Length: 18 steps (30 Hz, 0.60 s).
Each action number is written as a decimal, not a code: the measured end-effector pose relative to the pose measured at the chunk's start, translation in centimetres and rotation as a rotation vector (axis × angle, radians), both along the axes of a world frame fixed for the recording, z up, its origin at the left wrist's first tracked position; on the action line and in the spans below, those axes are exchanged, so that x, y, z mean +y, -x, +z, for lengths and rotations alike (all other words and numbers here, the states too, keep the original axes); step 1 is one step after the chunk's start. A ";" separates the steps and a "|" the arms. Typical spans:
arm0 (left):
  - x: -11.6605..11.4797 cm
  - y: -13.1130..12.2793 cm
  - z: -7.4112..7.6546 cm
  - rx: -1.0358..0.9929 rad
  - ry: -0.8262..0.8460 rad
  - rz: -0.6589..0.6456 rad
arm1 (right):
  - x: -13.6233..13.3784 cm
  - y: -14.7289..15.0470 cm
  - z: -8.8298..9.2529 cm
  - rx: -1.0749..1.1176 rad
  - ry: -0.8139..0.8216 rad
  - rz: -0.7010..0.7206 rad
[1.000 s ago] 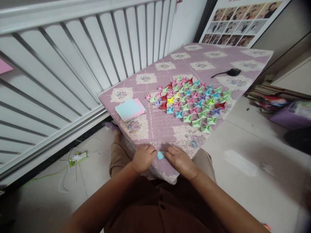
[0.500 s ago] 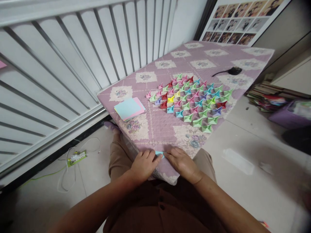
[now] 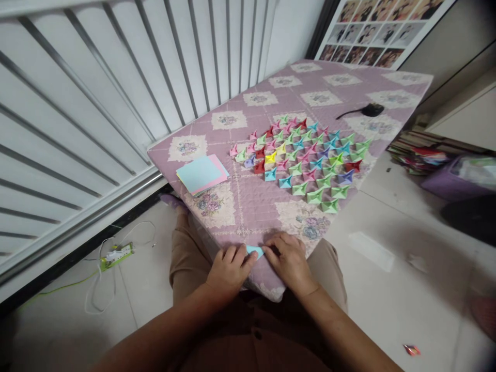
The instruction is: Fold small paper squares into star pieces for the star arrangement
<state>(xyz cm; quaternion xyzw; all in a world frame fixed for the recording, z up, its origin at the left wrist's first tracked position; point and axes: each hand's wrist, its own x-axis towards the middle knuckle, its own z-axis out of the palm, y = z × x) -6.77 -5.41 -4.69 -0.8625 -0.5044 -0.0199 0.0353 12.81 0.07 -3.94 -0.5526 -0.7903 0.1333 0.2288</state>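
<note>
A small piece of folded light-blue paper (image 3: pixel 254 251) lies at the near corner of the cloth-covered table (image 3: pixel 258 214). My left hand (image 3: pixel 228 269) holds its left part, fingers bent over it and thumb along its lower edge. At the paper's right tip, the thumb and forefinger of my right hand (image 3: pixel 290 262) close together. The fingers hide part of the folds. Beyond my left hand sits a stack of square paper sheets (image 3: pixel 200 174), light blue on top with pink and yellow edges below. Several folded paper pieces (image 3: pixel 295 168) in many colours stand in rows farther back.
A black object with a thin handle or tail (image 3: pixel 372 109) lies on the far right of the table. White slatted panelling (image 3: pixel 182 62) borders the left side. A power strip (image 3: pixel 117 256) with cables is on the floor, and a purple container (image 3: pixel 445 181) stands at right.
My right hand has lifted and opened slightly, its fingers now higher around the paper's right tip. More of the blue paper shows. The whole view has shifted a little.
</note>
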 end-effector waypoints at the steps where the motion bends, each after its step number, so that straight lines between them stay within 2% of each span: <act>1: -0.1 0.0 -0.2 -0.004 -0.014 0.004 | -0.1 0.2 0.0 -0.014 0.000 -0.029; 9: -0.5 -0.1 -1.4 -0.063 -0.059 0.048 | -0.1 0.5 -1.0 -0.085 -0.015 -0.214; 18: -0.5 -0.2 -1.1 -0.061 -0.091 0.055 | 0.2 0.2 -0.9 -0.091 0.072 -0.205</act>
